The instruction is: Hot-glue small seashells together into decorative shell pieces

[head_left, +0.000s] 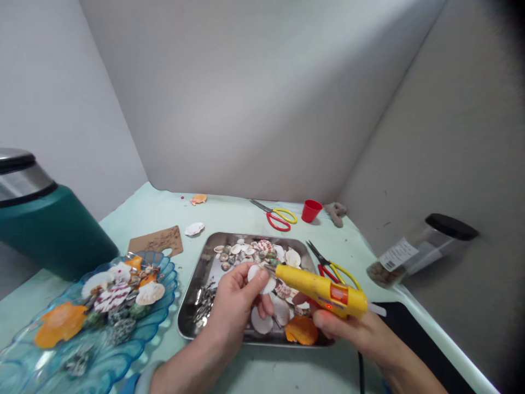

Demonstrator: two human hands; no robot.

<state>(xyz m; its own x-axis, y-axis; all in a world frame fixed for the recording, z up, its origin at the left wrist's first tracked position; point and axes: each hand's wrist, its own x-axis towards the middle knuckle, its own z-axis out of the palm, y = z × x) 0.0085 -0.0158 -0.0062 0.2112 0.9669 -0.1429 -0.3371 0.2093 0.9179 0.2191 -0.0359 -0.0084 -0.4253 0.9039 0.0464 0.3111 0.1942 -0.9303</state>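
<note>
White shell (pixel 262 280) pinched in left hand (pixel 232 306) fingertips, held just above the metal tray (pixel 192 298) of mixed shells; thumb covers part of it. Glue gun (pixel 324 291) nozzle at the shell's top edge, touching or just short, can't tell. Right hand (pixel 348 328) closed round the gun's grip, trigger finger hidden under the body. Cord (pixel 361 372) drops out of frame at the bottom. Scissors (pixel 334 269) just right of tray, partly behind the gun. Blue dish (pixel 166 306) of shells left of tray, cut off at frame edge. Teal jug (pixel 49 230) far left, cropped too. Jar (pixel 422 249) tilted by right wall, label unreadable.
</note>
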